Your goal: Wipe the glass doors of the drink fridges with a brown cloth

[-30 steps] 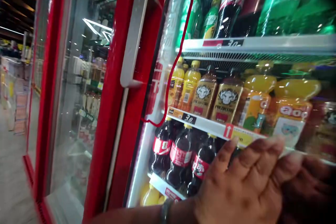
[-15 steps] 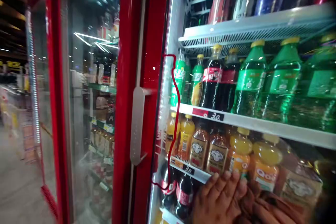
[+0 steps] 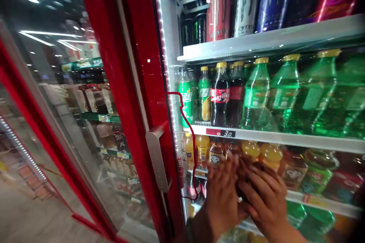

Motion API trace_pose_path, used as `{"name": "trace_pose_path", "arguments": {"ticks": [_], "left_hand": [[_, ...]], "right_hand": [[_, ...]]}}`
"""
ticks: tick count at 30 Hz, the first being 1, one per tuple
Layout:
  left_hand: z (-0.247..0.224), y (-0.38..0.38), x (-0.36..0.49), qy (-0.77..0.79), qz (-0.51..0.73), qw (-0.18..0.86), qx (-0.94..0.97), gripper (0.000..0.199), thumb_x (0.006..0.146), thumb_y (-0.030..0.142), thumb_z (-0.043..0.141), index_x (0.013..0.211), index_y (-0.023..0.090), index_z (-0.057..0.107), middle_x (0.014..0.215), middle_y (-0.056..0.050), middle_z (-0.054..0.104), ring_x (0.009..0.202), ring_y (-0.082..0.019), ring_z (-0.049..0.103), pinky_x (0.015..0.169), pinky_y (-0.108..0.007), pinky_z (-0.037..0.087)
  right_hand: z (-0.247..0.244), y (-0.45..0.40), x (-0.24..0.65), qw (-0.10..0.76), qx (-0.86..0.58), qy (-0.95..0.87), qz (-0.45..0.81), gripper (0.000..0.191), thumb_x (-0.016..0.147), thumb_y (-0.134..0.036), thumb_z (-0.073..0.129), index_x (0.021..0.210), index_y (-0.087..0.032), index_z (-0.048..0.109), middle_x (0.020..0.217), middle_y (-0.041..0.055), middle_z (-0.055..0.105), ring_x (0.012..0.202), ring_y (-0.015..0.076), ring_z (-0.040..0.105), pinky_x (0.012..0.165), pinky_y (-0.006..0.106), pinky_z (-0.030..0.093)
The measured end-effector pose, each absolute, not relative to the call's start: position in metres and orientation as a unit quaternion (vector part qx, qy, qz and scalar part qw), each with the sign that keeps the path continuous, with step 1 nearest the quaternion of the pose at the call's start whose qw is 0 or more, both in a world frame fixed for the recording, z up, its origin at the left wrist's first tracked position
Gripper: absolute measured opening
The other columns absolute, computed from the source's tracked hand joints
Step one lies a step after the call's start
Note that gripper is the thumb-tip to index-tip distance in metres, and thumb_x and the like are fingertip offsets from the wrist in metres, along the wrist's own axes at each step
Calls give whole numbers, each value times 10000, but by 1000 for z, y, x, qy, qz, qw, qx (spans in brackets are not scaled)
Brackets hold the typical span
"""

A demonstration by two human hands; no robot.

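My left hand (image 3: pixel 222 193) is raised in front of the drinks cooler with its fingers stretched upward, holding nothing visible. Close beside it, my right hand (image 3: pixel 265 197) has slightly bent fingers angled up and left, also with nothing visible in it. Between the hands the details are dark and blurred. Behind them stand juice bottles (image 3: pixel 270 154) and brown-labelled bottles (image 3: pixel 295 171), partly covered by the fingers. A dark cola bottle (image 3: pixel 220 95) and green bottles (image 3: pixel 258 95) fill the shelf above.
A red door frame (image 3: pixel 114 64) with a grey handle (image 3: pixel 157 159) stands left of the hands. Monster cans (image 3: pixel 219 11) line the upper shelf. Farther left, another glass-fronted cooler holds packaged goods (image 3: pixel 98 100). Grey floor (image 3: pixel 25 216) shows at the lower left.
The view has tilted and shifted, so the shelves sit lower and further left. Both hands now show higher in the picture, and more of my right hand and wrist is visible.
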State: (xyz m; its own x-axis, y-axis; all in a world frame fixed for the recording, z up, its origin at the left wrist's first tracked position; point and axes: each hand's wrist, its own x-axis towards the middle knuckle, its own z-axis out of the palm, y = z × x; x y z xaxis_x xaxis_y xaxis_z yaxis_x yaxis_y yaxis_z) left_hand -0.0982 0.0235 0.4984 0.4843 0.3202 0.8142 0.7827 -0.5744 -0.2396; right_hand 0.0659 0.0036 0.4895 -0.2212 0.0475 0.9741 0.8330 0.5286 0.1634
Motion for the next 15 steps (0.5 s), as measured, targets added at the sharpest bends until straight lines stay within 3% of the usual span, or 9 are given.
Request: {"name": "trace_pose_path", "arguments": {"ticks": [3,6,8,12,15], "left_hand": [[543,39,-111,-341,-413,271,-800,878,998,625,-39,1652,54,93,1704,-157,253,1631,-271,86,1328,-523,-30],[569,44,-107,-304,-384,239,-838,919,964,709,-6,1664,115,39,1720,-137,217,1633,-265,76,1327,-533,-22],[561,39,-105,-283,-370,234,-853,915,969,715,22,1664,121,49,1721,-125,221,1632,-255,86,1329,-512,-32],[517,32,-113,-291,-377,201,-856,924,981,695,37,1656,64,56,1703,-144,272,1628,-246,117,1337,-441,-16],[519,40,-127,-304,-434,178,-829,886,992,654,-11,1658,70,30,1694,-159,293,1628,-239,112,1336,-453,-22]], "right_hand": [[560,16,53,521,-315,-675,-417,189,986,-242,571,1134,-254,688,1213,72,685,1297,267,573,1132,540,476],[589,16,63,540,-388,-590,-458,477,833,-225,789,1279,-271,628,1255,89,672,1304,316,583,1123,562,483],[567,9,68,552,-420,-566,-446,569,797,-245,824,1323,-277,609,1292,110,656,1310,346,584,1120,579,481],[493,4,44,537,-397,-640,-380,312,1016,-283,501,1289,-229,641,1222,110,668,1306,276,582,1123,527,486],[503,16,16,548,-346,-655,-389,336,1055,-262,390,1236,-183,663,1209,109,673,1345,249,546,1164,520,448]]}}
